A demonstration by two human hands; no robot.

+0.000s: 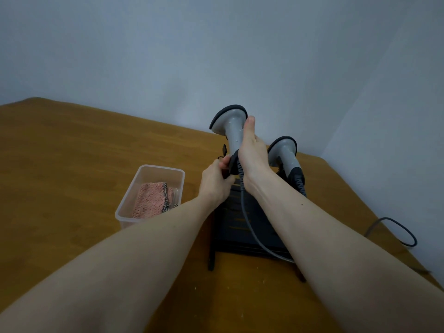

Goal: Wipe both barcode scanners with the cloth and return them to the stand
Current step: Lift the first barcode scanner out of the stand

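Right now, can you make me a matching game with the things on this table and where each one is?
Things:
1. pink cloth
2. left scanner
3. right scanner
4. loose cable loop

Places:
A. held in both hands, the right hand around its neck, the left hand at its base
B. lying on the table at the far right
C. sitting on the black stand with no hand on it
D. inside the clear plastic tub

Pairs: 1-D, 2-A, 3-C, 4-B
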